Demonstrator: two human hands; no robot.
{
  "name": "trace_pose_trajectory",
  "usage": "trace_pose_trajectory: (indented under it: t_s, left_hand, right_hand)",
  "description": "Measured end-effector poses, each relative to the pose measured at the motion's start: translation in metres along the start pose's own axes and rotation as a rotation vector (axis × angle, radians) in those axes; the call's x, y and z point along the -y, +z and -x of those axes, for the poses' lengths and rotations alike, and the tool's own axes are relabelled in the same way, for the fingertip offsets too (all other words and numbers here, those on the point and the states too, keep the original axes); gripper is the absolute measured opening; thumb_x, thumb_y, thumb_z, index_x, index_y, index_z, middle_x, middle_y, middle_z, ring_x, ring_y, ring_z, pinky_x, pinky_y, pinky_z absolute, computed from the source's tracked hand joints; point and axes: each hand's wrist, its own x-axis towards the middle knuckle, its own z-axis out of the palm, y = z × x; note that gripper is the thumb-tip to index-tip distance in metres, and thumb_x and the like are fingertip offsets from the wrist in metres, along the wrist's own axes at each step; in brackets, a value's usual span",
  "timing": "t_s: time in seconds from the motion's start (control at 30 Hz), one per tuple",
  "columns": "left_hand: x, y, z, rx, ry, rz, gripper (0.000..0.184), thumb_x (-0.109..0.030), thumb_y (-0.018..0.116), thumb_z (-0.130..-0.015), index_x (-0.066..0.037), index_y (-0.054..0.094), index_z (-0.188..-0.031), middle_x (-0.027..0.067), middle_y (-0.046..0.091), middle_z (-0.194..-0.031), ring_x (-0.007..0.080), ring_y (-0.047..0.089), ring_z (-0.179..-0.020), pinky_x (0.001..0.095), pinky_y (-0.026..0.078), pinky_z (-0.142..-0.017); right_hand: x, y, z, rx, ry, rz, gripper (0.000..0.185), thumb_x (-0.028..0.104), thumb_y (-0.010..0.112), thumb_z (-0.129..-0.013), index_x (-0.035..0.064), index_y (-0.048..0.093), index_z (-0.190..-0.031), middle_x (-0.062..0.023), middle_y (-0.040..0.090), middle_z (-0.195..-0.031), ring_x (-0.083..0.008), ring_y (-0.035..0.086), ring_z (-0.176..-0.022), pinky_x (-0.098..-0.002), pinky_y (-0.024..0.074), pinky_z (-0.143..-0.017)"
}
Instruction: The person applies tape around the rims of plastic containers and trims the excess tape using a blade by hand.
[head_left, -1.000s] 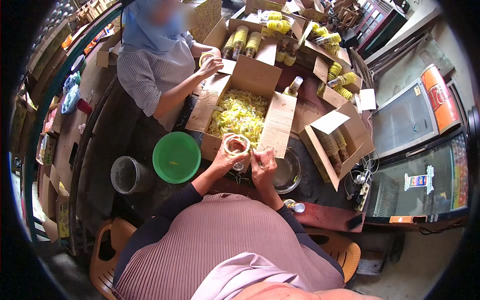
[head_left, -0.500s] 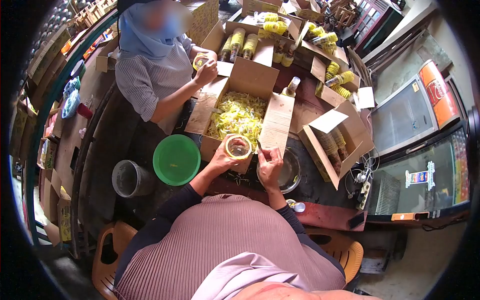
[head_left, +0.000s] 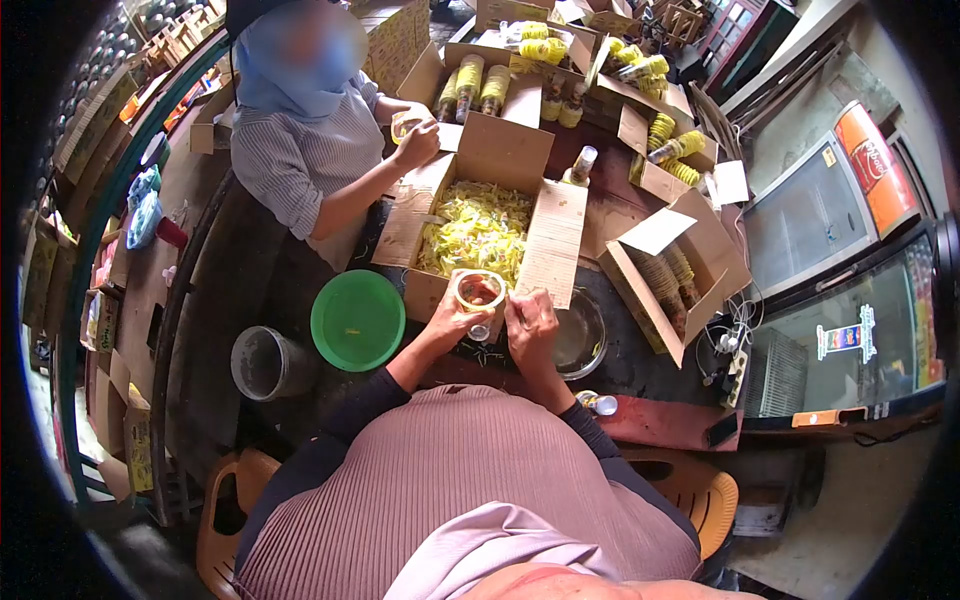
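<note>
My left hand (head_left: 441, 328) is wrapped around a clear plastic cup (head_left: 480, 291) with a yellow band at its rim, its mouth facing up toward me. Close to the cup's right side, my right hand (head_left: 532, 325) has its fingers pinched together; whatever they hold is hidden. Just beyond both hands stands an open cardboard box (head_left: 555, 235) filled with small yellow pieces (head_left: 475, 232). A metal bowl (head_left: 580, 335) sits by my right hand, partly covered by it.
A green basin (head_left: 357, 320) and a grey bucket (head_left: 268, 362) stand to the left. Across the table a person (head_left: 300, 150) holds a similar cup. Boxes with stacked yellow-banded cups (head_left: 660, 265) lie right and behind. A small container (head_left: 598, 403) rests near my right forearm.
The cup's mouth has tipped more toward me, and its clear lower part now shows below. My right hand has shifted slightly left and down, its fingers closer together.
</note>
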Motion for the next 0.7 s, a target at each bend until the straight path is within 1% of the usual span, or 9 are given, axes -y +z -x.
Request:
trace_pose_trajectory:
  t_s: [0.1,0.17,0.2,0.3,0.33,0.57,0.63,0.67,0.7]
  left_hand:
    - [0.000,0.011,0.004,0.059,-0.024,0.022,0.067,0.000,0.076,-0.071,-0.009,0.037,-0.125,0.0033,0.048,-0.118,0.0134,0.049,-0.113,0.0287,0.042,-0.097]
    - [-0.005,0.014,0.003,0.052,-0.009,0.055,0.066,-0.002,0.077,-0.071,-0.008,0.039,-0.124,0.0035,0.049,-0.118,0.0127,0.050,-0.112,0.0286,0.042,-0.097]
    - [-0.006,0.011,0.002,0.057,0.001,0.066,0.065,-0.002,0.077,-0.071,-0.008,0.039,-0.124,0.0043,0.049,-0.117,0.0127,0.050,-0.111,0.0288,0.042,-0.097]
    - [-0.011,0.001,0.000,0.033,0.001,0.110,0.058,-0.001,0.073,-0.075,-0.006,0.041,-0.123,0.0060,0.053,-0.114,0.0146,0.052,-0.108,0.0297,0.044,-0.095]
    - [-0.011,0.000,0.001,-0.003,0.007,0.092,0.057,0.000,0.072,-0.075,-0.006,0.041,-0.123,0.0059,0.053,-0.113,0.0148,0.052,-0.108,0.0299,0.044,-0.095]
    - [-0.008,0.001,0.001,-0.094,-0.002,0.112,0.060,0.001,0.074,-0.073,-0.007,0.041,-0.122,0.0046,0.052,-0.110,0.0155,0.053,-0.106,0.0304,0.043,-0.097]
    - [-0.006,-0.003,-0.002,-0.071,0.030,0.081,0.061,0.001,0.076,-0.072,-0.007,0.041,-0.121,0.0047,0.052,-0.110,0.0154,0.053,-0.107,0.0300,0.043,-0.096]
    - [-0.005,-0.006,-0.002,-0.050,0.063,0.050,0.061,0.001,0.077,-0.071,-0.007,0.041,-0.121,0.0047,0.052,-0.111,0.0153,0.053,-0.107,0.0296,0.043,-0.095]
    - [-0.007,-0.010,-0.002,-0.053,0.061,0.048,0.061,0.001,0.077,-0.071,-0.007,0.041,-0.121,0.0047,0.052,-0.111,0.0153,0.053,-0.107,0.0296,0.043,-0.095]
  right_hand:
    - [-0.006,0.002,-0.006,0.073,0.061,0.095,0.008,0.005,0.068,-0.076,0.0028,0.062,-0.082,-0.0117,0.055,-0.078,-0.0273,0.059,-0.070,-0.0374,0.0483,-0.061]
    - [-0.013,0.004,-0.006,0.079,0.288,-0.158,0.010,0.004,0.067,-0.076,0.0003,0.063,-0.084,-0.0131,0.057,-0.081,-0.0271,0.061,-0.072,-0.0363,0.0495,-0.064]
    - [-0.017,0.004,-0.007,0.092,0.348,-0.154,0.010,0.002,0.067,-0.077,-0.0009,0.064,-0.086,-0.0122,0.057,-0.083,-0.0239,0.062,-0.072,-0.0339,0.0505,-0.064]
    - [-0.017,-0.003,-0.005,0.030,0.347,-0.168,0.008,0.003,0.068,-0.078,-0.0011,0.063,-0.084,-0.0109,0.057,-0.081,-0.0220,0.062,-0.068,-0.0323,0.0502,-0.061]
    - [-0.013,-0.005,-0.005,-0.027,0.358,-0.235,0.010,0.002,0.069,-0.078,-0.0038,0.061,-0.078,-0.0105,0.055,-0.077,-0.0207,0.059,-0.063,-0.0312,0.0476,-0.059]
    - [-0.007,-0.010,0.000,-0.039,0.397,-0.290,0.008,0.002,0.069,-0.081,0.0001,0.061,-0.084,-0.0049,0.060,-0.077,-0.0110,0.057,-0.065,-0.0261,0.0456,-0.060]
    - [-0.019,-0.004,0.002,0.057,0.703,-0.865,0.012,0.003,0.068,-0.084,0.0026,0.060,-0.093,-0.0012,0.062,-0.082,-0.0086,0.057,-0.070,-0.0240,0.0477,-0.066]
    - [-0.026,-0.002,0.004,0.075,0.744,-0.997,0.013,0.004,0.066,-0.086,0.0039,0.060,-0.097,0.0006,0.062,-0.087,-0.0071,0.056,-0.075,-0.0231,0.0468,-0.070]
    - [-0.027,-0.003,0.004,0.077,0.746,-1.000,0.013,0.004,0.066,-0.086,0.0039,0.060,-0.097,0.0006,0.062,-0.087,-0.0071,0.056,-0.075,-0.0231,0.0468,-0.070]
